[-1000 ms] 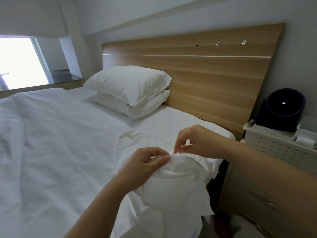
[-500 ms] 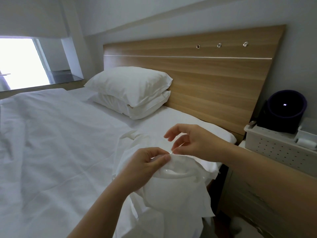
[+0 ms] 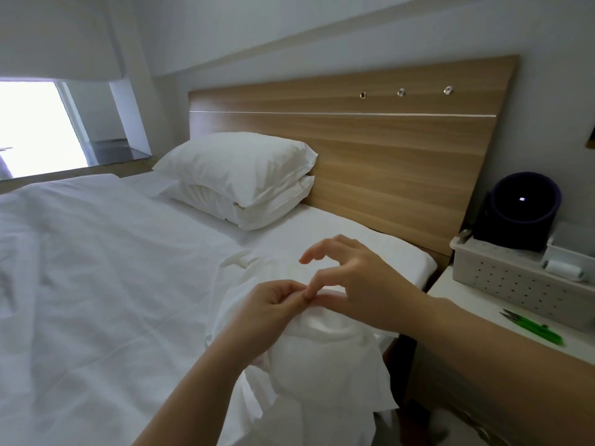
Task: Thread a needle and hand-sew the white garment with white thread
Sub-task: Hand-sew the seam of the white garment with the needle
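White garment [image 3: 322, 365] bunched on the bed [image 3: 96, 284], a fold gripped by the left hand [image 3: 267, 313], right hand [image 3: 357, 284] set against that fold, its hold not discernible.

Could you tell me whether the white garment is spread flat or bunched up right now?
Bunched: the white garment is gathered in the left hand, folds hanging below.

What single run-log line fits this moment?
left hand: grips white garment | right hand: fingertips at fold | needle: not visible
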A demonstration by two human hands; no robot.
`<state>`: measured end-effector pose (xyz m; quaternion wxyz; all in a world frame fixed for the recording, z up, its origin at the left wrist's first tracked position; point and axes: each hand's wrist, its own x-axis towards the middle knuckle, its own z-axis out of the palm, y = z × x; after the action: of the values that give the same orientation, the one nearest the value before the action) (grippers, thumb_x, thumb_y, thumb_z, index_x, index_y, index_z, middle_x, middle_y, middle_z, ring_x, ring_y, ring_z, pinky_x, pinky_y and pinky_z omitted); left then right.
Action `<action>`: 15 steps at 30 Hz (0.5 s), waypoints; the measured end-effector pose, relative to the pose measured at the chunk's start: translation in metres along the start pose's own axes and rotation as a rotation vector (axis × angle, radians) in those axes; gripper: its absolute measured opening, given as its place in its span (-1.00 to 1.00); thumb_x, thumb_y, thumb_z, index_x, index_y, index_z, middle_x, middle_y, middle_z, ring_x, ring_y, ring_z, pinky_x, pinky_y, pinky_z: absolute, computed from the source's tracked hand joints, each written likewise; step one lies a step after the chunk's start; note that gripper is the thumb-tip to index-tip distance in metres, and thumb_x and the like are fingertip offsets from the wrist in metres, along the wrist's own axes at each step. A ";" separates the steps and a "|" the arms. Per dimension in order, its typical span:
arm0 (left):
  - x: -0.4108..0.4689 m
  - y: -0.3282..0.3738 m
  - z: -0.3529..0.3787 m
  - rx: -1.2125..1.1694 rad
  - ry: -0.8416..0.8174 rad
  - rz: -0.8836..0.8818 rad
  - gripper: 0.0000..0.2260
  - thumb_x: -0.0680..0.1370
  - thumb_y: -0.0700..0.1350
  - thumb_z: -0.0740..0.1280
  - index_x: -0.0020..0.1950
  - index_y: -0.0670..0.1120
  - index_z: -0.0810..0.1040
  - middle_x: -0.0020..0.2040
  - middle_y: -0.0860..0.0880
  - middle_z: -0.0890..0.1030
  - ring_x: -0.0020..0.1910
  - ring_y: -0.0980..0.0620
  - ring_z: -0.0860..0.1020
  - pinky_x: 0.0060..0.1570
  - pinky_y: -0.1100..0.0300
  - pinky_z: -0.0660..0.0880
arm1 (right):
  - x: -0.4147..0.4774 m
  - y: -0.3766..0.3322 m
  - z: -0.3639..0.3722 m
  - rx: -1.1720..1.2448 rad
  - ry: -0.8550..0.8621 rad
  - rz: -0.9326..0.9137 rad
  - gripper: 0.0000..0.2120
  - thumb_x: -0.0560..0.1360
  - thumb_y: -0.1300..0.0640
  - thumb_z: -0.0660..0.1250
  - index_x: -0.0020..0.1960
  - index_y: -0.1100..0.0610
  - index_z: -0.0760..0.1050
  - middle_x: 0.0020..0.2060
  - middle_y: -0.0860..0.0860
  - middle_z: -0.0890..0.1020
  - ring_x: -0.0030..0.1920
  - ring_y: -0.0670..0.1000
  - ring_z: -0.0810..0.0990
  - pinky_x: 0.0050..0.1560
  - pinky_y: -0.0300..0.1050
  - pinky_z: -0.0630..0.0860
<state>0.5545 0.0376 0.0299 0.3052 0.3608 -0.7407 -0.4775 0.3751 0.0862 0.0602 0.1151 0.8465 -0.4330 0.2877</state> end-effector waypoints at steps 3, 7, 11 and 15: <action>0.000 0.000 0.002 -0.032 0.013 -0.033 -0.81 0.56 -0.04 0.35 -0.20 0.09 0.71 -0.20 0.06 0.70 -0.18 0.14 0.64 -0.02 0.15 0.55 | -0.001 0.000 0.006 0.015 0.013 0.007 -0.84 0.48 -0.02 0.32 -0.16 0.02 0.63 0.05 -0.04 0.60 0.07 -0.03 0.52 0.03 -0.16 0.45; 0.004 -0.004 0.001 0.014 0.069 -0.088 -0.84 0.54 0.04 0.36 -0.21 0.17 0.68 -0.21 0.13 0.69 -0.13 0.09 0.64 0.08 0.05 0.57 | 0.008 -0.009 -0.015 0.839 0.189 0.615 -0.92 0.57 0.19 0.28 -0.11 0.13 0.45 -0.11 0.02 0.70 -0.26 -0.01 0.64 -0.30 -0.24 0.45; 0.007 -0.003 0.003 0.046 0.088 -0.106 -0.84 0.54 0.03 0.37 -0.22 0.17 0.68 -0.21 0.14 0.69 -0.10 0.07 0.64 0.13 -0.02 0.56 | 0.020 -0.011 -0.045 1.388 0.313 0.877 -0.90 0.64 0.18 0.12 -0.03 0.18 0.32 -0.13 0.18 0.66 -0.08 0.25 0.67 -0.12 0.08 0.64; 0.006 0.000 0.006 0.068 0.079 -0.097 -0.84 0.54 0.03 0.36 -0.20 0.13 0.68 -0.20 0.16 0.69 -0.12 0.12 0.64 0.11 0.02 0.57 | 0.022 -0.010 -0.048 0.541 0.109 0.577 -0.90 0.62 0.17 0.19 -0.07 0.13 0.38 -0.22 -0.01 0.67 -0.09 0.03 0.63 0.02 0.10 0.55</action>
<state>0.5457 0.0356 0.0286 0.2983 0.4252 -0.7253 -0.4518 0.3750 0.0987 0.1127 -0.1747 0.6733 -0.5551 0.4561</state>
